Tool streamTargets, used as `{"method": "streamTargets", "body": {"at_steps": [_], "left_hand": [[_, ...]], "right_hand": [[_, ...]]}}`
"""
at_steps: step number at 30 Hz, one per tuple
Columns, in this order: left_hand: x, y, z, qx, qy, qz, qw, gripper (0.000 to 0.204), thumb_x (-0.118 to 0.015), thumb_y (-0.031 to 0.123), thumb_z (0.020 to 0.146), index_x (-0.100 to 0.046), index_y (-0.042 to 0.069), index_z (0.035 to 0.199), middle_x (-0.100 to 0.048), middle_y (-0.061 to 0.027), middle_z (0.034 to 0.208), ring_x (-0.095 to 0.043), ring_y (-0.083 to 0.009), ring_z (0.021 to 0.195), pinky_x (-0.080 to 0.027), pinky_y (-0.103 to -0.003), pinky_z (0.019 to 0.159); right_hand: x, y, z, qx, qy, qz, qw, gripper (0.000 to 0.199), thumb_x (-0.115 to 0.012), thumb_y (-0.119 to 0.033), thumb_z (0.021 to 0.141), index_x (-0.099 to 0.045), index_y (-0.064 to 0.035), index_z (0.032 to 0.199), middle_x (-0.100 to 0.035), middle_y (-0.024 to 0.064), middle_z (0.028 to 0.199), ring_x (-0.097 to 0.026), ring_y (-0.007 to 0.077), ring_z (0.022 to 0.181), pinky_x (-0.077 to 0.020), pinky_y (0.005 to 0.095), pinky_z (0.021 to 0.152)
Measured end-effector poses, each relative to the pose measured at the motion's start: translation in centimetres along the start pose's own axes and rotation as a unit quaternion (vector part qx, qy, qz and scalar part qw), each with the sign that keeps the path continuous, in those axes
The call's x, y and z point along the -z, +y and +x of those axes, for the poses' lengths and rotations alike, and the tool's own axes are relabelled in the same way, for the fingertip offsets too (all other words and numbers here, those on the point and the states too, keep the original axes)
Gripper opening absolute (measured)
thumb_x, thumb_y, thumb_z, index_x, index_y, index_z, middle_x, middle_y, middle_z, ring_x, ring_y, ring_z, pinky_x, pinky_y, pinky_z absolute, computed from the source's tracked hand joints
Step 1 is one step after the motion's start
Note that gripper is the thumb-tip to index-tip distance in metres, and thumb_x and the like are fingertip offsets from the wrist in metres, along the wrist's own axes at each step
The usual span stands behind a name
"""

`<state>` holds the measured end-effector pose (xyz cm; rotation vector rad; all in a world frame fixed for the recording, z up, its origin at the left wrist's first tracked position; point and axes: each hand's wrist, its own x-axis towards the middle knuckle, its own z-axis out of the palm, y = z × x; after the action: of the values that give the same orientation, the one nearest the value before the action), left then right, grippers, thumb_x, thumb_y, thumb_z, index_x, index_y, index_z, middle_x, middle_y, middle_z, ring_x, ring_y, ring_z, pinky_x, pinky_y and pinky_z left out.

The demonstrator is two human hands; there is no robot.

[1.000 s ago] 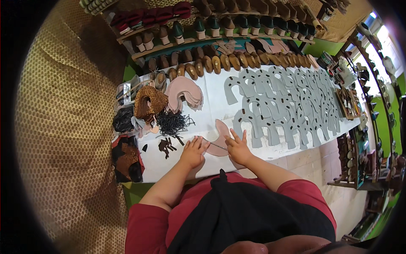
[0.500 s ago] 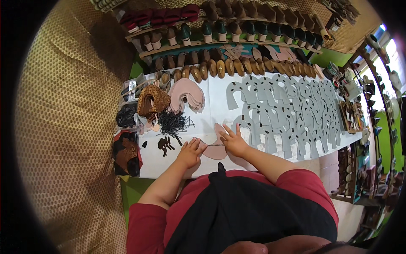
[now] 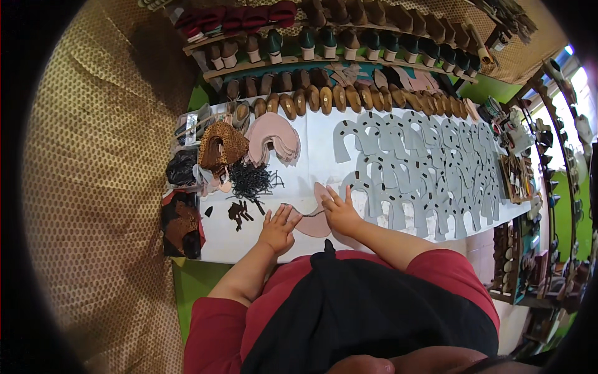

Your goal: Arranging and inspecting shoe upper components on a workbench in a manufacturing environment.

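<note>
Clearly mid-way through smoothing a pink shoe-upper piece (image 3: 314, 218) flat on the white surface (image 3: 311, 140), just below frame centre. Left hand (image 3: 277, 229) spread, fingers apart, pressing on the piece's left edge; right hand (image 3: 339, 212) likewise splayed and flat on its right part, gripping nothing. Hands close together, not touching, a thin dark line between them, too fine to identify. Judged as the positioning or pressing step; next move probably calls for keeping the piece from slipping while one hand lifts, with care not to disturb the neighbouring grey pieces.

Counts: one pink piece under the hands; one fanned stack of pink cut-outs (image 3: 274, 137) at upper left of the surface, number of layers not countable. Grey horseshoe-shaped cut-outs (image 3: 423, 168) laid in overlapping rows across the right half, well over twenty, exact count not possible. One tangle of black laces (image 3: 249, 182), one brown perforated upper (image 3: 222, 144), a row of wooden lasts (image 3: 349, 100) along the surface's far edge, more than fifteen.
</note>
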<state>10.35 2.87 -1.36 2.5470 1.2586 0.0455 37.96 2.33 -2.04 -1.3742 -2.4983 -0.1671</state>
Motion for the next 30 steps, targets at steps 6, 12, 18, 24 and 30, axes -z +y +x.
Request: {"method": "streamTargets", "body": {"at_steps": [6, 12, 18, 24, 30], "left_hand": [[0.9, 0.1, 0.1, -0.002, 0.011, -0.009, 1.000, 0.064, -0.054, 0.019, 0.080, -0.052, 0.028, 0.143, -0.035, -0.0103, 0.157, -0.026, -0.0302, 0.149, -0.014, -0.061, 0.118], [1.0, -0.1, -0.1, -0.001, 0.010, -0.021, 1.000, 0.064, -0.055, 0.018, 0.079, -0.053, 0.028, 0.142, -0.035, -0.0109, 0.157, -0.027, -0.0311, 0.149, -0.015, -0.061, 0.118], [1.0, -0.2, 0.0, -0.001, 0.005, -0.025, 1.000, 0.063, -0.056, 0.019, 0.079, -0.054, 0.028, 0.142, -0.035, -0.0118, 0.157, -0.027, -0.0314, 0.149, -0.016, -0.061, 0.118], [1.0, -0.3, -0.2, -0.001, 0.008, -0.027, 1.000, 0.063, -0.056, 0.019, 0.078, -0.054, 0.028, 0.141, -0.035, -0.0113, 0.157, -0.028, -0.0313, 0.148, -0.015, -0.061, 0.118], [0.9, -0.4, 0.0, 0.003, 0.005, -0.022, 1.000, 0.064, -0.056, 0.019, 0.078, -0.054, 0.028, 0.141, -0.035, -0.0106, 0.157, -0.028, -0.0308, 0.148, -0.016, -0.061, 0.118]], "right_hand": [[0.1, -2.0, 0.4, 0.053, -0.023, 0.102, 0.993, 0.038, -0.066, -0.026, 0.083, -0.069, -0.0153, 0.119, -0.048, 0.0136, 0.146, -0.031, 0.0372, 0.145, -0.0159, 0.0788, 0.107], [0.3, -2.3, 1.2, 0.034, -0.052, 0.134, 0.989, 0.033, -0.066, -0.029, 0.085, -0.072, -0.0210, 0.116, -0.046, 0.0115, 0.148, -0.026, 0.0365, 0.147, -0.0148, 0.0774, 0.109], [-0.3, -2.5, 1.6, 0.001, -0.057, 0.160, 0.985, 0.025, -0.068, -0.028, 0.084, -0.076, -0.0185, 0.104, -0.046, 0.0103, 0.148, -0.025, 0.0379, 0.147, -0.0142, 0.0777, 0.109], [0.0, -3.2, 3.6, -0.115, -0.075, 0.193, 0.971, 0.013, -0.073, -0.026, 0.077, -0.079, -0.0150, 0.082, -0.050, 0.0086, 0.145, -0.026, 0.0403, 0.146, -0.0153, 0.0794, 0.107], [-1.4, -3.5, 3.8, -0.098, -0.037, 0.171, 0.980, 0.015, -0.074, -0.024, 0.075, -0.077, -0.0104, 0.079, -0.051, 0.0090, 0.144, -0.027, 0.0403, 0.145, -0.0161, 0.0797, 0.106]]}}
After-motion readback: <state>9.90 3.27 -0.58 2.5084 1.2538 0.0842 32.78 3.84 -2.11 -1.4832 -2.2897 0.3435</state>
